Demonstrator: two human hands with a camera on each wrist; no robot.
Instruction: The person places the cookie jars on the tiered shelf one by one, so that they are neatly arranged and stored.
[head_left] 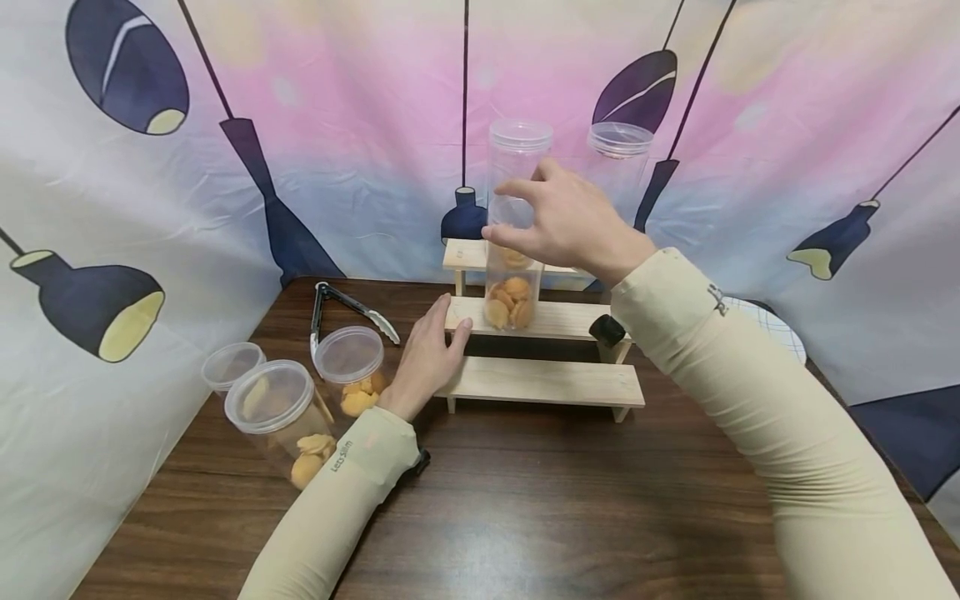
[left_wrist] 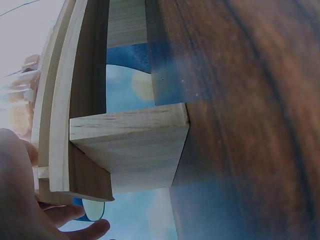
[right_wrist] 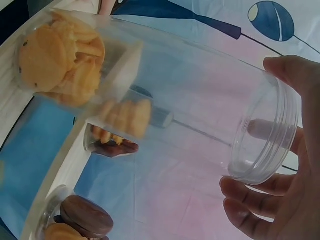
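My right hand (head_left: pixel 570 217) reaches over the stand, and its thumb and fingers circle the lidded rim of a tall clear plastic jar (right_wrist: pixel 185 95). Round yellow cookies (head_left: pixel 510 303) fill the bottom of that jar, which stands upright on the middle step of a tiered wooden stand (head_left: pixel 540 379). At the stand's left end my left hand (head_left: pixel 429 358) rests with fairly straight fingers against the wood, thumb apart. The left wrist view shows its fingers (left_wrist: pixel 65 214) at the ends of the planks.
More clear jars, including one at the right (head_left: pixel 618 171), stand on the top step. Several jars with cookies, such as a lidded jar (head_left: pixel 273 400), stand at the left beside black-handled tongs (head_left: pixel 352 302). A white plate with lines (head_left: pixel 772 329) lies behind the right arm.
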